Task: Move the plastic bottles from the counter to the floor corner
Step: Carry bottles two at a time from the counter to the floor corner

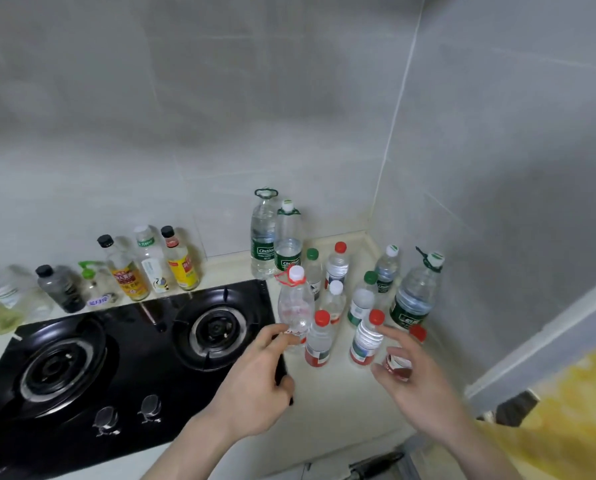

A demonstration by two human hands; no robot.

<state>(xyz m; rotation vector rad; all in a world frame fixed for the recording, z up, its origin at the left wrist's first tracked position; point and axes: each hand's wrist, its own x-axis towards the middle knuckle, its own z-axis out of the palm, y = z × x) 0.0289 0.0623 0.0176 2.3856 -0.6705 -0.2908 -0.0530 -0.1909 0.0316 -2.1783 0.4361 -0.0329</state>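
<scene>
Plastic bottles (338,268) stand clustered on the pale surface (338,403) in its far right corner, where two tiled walls meet, just right of a black two-burner gas hob (123,355). At the back of the cluster two tall clear bottles with green labels (264,237) stand side by side against the wall; another large green-labelled bottle (414,296) stands by the right wall. Between them are smaller bottles with red, green and white caps, all upright. The left hand (255,386) reaches over the hob's right edge, its fingers (282,336) loosely curled at the base of a clear bottle with a white cap and red ring (295,306); whether they touch it I cannot tell. The right hand (417,386) has its fingers spread and slightly bent around a small red-labelled bottle (397,363) near the front of the cluster, not visibly closed on it. Two red-capped bottles (319,339) stand between the hands. Along the far edge behind the hob stands a row of sauce and oil bottles (151,265).
</scene>
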